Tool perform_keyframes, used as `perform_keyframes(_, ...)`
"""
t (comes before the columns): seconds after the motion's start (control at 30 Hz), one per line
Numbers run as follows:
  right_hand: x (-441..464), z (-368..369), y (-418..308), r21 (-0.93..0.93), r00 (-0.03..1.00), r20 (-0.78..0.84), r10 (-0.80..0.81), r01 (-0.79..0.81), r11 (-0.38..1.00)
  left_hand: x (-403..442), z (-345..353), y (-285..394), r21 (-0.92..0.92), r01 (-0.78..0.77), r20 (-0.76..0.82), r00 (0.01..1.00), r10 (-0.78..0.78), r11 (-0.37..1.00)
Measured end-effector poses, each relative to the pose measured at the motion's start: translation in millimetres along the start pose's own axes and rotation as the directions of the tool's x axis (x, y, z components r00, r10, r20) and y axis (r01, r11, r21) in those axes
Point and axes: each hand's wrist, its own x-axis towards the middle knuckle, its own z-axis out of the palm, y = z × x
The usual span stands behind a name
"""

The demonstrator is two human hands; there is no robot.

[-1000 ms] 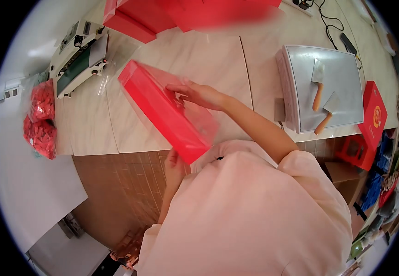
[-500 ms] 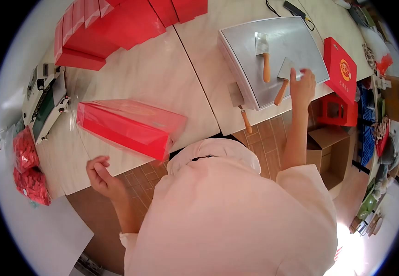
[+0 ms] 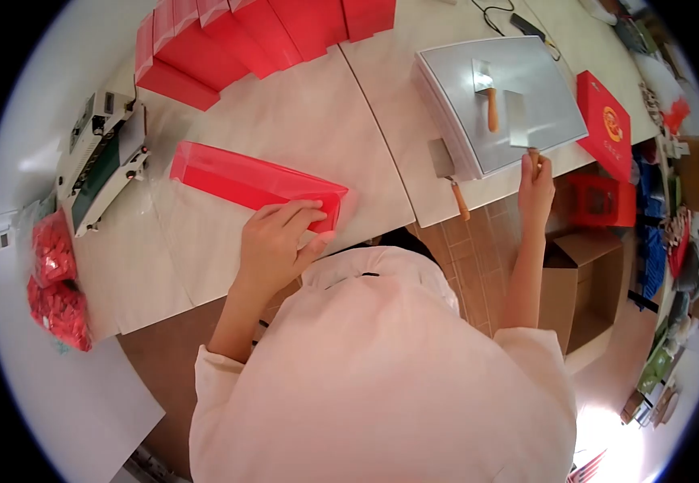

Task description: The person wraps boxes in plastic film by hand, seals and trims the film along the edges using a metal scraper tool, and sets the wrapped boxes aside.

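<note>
My left hand (image 3: pixel 277 245) grips the near right end of a red box (image 3: pixel 241 179), its fingers over the top edge and its thumb low at the corner. Clear film covers the box, which stands on its narrow side. In my right hand (image 3: pixel 536 193) is the wooden handle of a scraper (image 3: pixel 518 121), its flat metal blade over the silver plate (image 3: pixel 454 72). A second scraper (image 3: pixel 491 105) lies on that plate. Another scraper (image 3: pixel 444 165) rests against the plate's left side, its handle past the table edge.
Several red boxes (image 3: pixel 241 40) stand in a row at the back left. A white machine (image 3: pixel 96 161) sits at the left, with bags of red pieces (image 3: pixel 53 253) beside it. Right of the plate lies a printed red box (image 3: pixel 607 121); an open carton (image 3: pixel 583 282) is below.
My left hand has moved right and up onto the wrapped box, which now stands turned more steeply. My right hand has taken the nearer scraper by its handle and its blade has turned upright.
</note>
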Motion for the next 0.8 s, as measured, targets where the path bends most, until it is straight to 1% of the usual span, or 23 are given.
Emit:
perform_keyframes(0.03,-14,-20,-16,0.142,0.994,0.106,-0.006,-0.009,0.990,-1,5,2,-0.017,-0.006,-0.009,1.000,0.006,1.000)
perform_keyframes(0.07,-28,-36,-30,0.281,0.978,0.209,-0.025,-0.036,0.959,0,11,2,0.007,0.006,-0.039,0.999,-0.006,1.000)
perform_keyframes(0.1,-43,-47,-42,0.270,0.979,0.200,-0.022,-0.034,0.962,0,15,1,0.030,0.020,-0.066,0.998,-0.018,0.999)
perform_keyframes(0.13,-58,-58,-52,0.349,0.958,0.261,-0.120,0.022,0.937,1,20,0,0.015,0.015,-0.066,0.998,-0.014,1.000)
perform_keyframes(0.17,-72,-70,-61,0.426,0.924,0.315,-0.218,0.067,0.902,2,24,-1,0.008,0.074,-0.078,0.994,-0.073,0.997)
perform_keyframes(0.2,-84,-82,-70,0.412,0.926,0.312,-0.214,0.071,0.908,2,27,0,0.000,0.130,-0.093,0.987,-0.129,0.992)
perform_keyframes(0.27,-100,-98,-87,0.421,0.838,0.428,-0.339,0.147,0.895,0,31,-5,-0.011,0.093,-0.129,0.987,-0.093,0.996)
perform_keyframes(0.33,-113,-101,-97,0.489,0.805,0.413,-0.427,0.199,0.849,2,31,-10,-0.008,0.061,-0.173,0.983,-0.061,0.998)
perform_keyframes(0.37,-117,-100,-103,0.527,0.784,0.363,-0.504,0.273,0.805,1,30,-11,0.002,0.080,-0.170,0.982,-0.078,0.997)
perform_keyframes(0.4,-118,-100,-106,0.527,0.784,0.356,-0.509,0.281,0.802,0,30,-12,0.013,0.098,-0.162,0.982,-0.095,0.995)
perform_keyframes(0.47,-120,-98,-111,0.527,0.700,0.426,-0.574,0.324,0.786,-1,30,-13,0.032,0.113,-0.158,0.982,-0.106,0.993)
perform_keyframes(0.5,-121,-93,-114,0.549,0.690,0.372,-0.621,0.376,0.747,-2,30,-13,0.050,0.130,-0.148,0.982,-0.121,0.990)
perform_keyframes(0.53,-122,-91,-118,0.549,0.691,0.369,-0.622,0.378,0.745,-2,31,-13,0.052,0.128,-0.150,0.981,-0.119,0.990)
perform_keyframes(0.63,-117,-90,-128,0.535,0.659,0.379,-0.650,0.417,0.735,-3,32,-13,0.051,0.193,-0.142,0.973,-0.184,0.980)
perform_keyframes(0.7,-115,-91,-133,0.469,0.642,0.415,-0.644,0.455,0.757,-7,31,-12,0.060,0.215,-0.146,0.968,-0.204,0.975)
perform_keyframes(0.73,-114,-90,-135,0.469,0.631,0.425,-0.649,0.460,0.754,-8,31,-12,0.053,0.228,-0.150,0.964,-0.218,0.972)
perform_keyframes(0.8,-111,-89,-140,0.436,0.607,0.405,-0.683,0.528,0.728,-7,29,-14,0.036,0.327,-0.137,0.938,-0.319,0.944)
